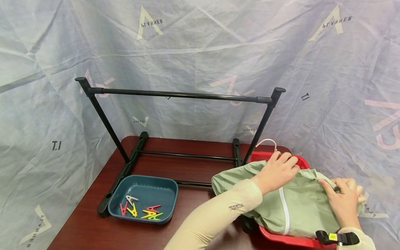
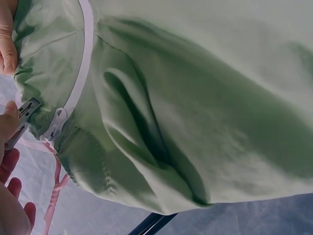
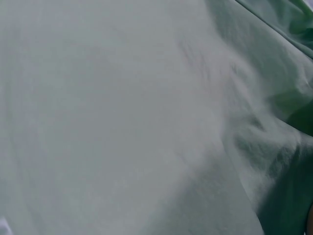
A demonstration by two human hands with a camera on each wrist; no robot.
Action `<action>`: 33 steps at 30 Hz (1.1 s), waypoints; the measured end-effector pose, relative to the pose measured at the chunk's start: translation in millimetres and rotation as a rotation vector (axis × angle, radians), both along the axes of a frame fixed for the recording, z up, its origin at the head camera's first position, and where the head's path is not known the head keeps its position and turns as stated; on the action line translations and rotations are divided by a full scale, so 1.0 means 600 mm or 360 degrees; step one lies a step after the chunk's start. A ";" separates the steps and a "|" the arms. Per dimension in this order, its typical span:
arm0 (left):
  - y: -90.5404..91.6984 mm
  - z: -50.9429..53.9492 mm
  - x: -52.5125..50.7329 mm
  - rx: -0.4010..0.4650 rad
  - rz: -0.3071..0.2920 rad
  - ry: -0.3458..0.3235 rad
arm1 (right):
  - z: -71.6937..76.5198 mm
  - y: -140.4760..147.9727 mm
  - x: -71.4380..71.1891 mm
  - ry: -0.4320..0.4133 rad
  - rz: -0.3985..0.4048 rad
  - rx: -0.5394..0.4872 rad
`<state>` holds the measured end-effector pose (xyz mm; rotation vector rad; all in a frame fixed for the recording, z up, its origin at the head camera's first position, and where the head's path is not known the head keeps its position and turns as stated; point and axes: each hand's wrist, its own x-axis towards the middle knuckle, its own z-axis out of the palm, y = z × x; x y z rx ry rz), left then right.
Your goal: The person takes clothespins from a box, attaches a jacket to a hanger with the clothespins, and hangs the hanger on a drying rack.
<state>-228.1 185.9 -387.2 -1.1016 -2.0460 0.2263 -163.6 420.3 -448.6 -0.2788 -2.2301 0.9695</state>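
Observation:
A pale green jacket (image 1: 303, 205) with a white zip (image 1: 285, 211) lies across a red basket (image 1: 307, 163). Out of its collar pokes the hook (image 1: 269, 141) of a pink hanger. My left hand (image 1: 278, 173) is at the collar; in the left wrist view its thumb and fingers pinch a grey clothes peg (image 2: 23, 117), whose tip meets the collar cloth beside the zip pull (image 2: 57, 120). Further right, my right hand (image 1: 343, 199) grips the jacket's edge, thumb on the front. Only green cloth (image 3: 122, 122) fills most of the right wrist view.
A black rack (image 1: 181, 93) with a raised bar stands on the dark red table (image 1: 184, 170). A blue tray (image 1: 153, 184) at the left holds several coloured clothes pegs (image 1: 150, 213). Behind hangs a printed grey cloth (image 1: 193, 41).

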 end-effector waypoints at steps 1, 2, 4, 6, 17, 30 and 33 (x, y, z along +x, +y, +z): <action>-0.001 0.000 0.000 0.0009 -0.0001 0.0006 | 0.000 0.000 -0.001 0.0005 0.0001 0.0001; -0.001 -0.001 -0.001 0.0018 -0.0004 0.0011 | 0.000 -0.001 -0.001 0.0007 0.0000 -0.0001; -0.003 -0.001 -0.001 0.0022 -0.0005 0.0004 | 0.001 -0.001 -0.002 0.0013 0.0004 -0.0005; -0.005 -0.001 0.000 0.0017 -0.0002 -0.0017 | 0.001 -0.002 -0.002 0.0014 0.0009 -0.0010; -0.016 -0.009 -0.001 0.0103 -0.0096 -0.0151 | 0.004 -0.002 0.004 -0.0055 0.0038 -0.0104; -0.033 -0.024 -0.002 0.0232 -0.0162 -0.0044 | -0.003 0.004 0.010 -0.0013 0.0091 -0.0133; -0.036 -0.028 -0.001 0.0266 -0.0175 -0.0001 | -0.004 0.006 0.011 -0.0023 0.0091 -0.0141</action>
